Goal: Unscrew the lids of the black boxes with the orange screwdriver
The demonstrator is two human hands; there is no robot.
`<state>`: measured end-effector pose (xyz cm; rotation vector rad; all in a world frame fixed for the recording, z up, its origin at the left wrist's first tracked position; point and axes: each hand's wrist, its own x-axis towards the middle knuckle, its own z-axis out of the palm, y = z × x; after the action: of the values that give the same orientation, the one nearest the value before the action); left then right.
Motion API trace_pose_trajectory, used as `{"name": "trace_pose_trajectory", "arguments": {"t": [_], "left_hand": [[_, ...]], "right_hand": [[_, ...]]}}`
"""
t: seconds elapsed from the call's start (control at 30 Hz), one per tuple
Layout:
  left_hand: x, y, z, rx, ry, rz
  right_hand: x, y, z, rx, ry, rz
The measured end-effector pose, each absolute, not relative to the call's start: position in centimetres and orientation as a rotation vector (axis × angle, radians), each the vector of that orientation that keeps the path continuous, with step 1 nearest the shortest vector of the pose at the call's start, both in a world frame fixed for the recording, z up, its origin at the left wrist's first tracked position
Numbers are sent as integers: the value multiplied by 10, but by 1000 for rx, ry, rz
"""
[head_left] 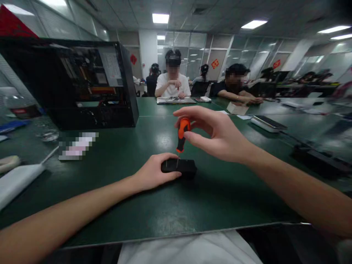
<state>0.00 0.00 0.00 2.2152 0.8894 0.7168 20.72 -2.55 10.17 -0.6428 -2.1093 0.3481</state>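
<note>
On the green table in front of me lies a small black box-shaped block (188, 168). My left hand (154, 171) grips its left end, thumb along the near side and fingers along the far side. Above it, my right hand (213, 134) holds an orange and black screwdriver (181, 137) by its handle, between thumb and fingers. The screwdriver stands nearly upright, its thin shaft reaching down to the top of the block. Whether the tip sits in a screw is too small to tell.
An open black computer case (129, 88) stands at the left on the green table (110, 216). Near it are a plastic bottle (24, 106) and a blurred-out phone-like item (78, 146). A dark power strip (319, 157) lies at the right. Across the table, a person in white (173, 82) works.
</note>
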Motion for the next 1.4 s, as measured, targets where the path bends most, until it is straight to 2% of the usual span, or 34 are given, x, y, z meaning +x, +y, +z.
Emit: {"name": "trace_pose_trajectory", "arguments": {"t": [0.13, 0.33, 0.7, 0.87, 1.1, 1.4], "left_hand": [[-3, -1, 0, 2209, 889, 710], [-3, 0, -1, 2204, 880, 700], [-3, -1, 1, 2209, 883, 713], [-4, -1, 0, 2212, 885, 721], [-3, 1, -1, 2217, 869, 723], [-4, 0, 1, 2207, 871, 716]], "right_hand": [[205, -22, 99, -624, -2175, 324], [207, -21, 100, -621, -2249, 67], [204, -20, 96, -600, -2214, 156], [205, -22, 95, -575, -2214, 331], [208, -21, 100, -584, -2254, 69], [207, -23, 100, -621, -2255, 122]]}}
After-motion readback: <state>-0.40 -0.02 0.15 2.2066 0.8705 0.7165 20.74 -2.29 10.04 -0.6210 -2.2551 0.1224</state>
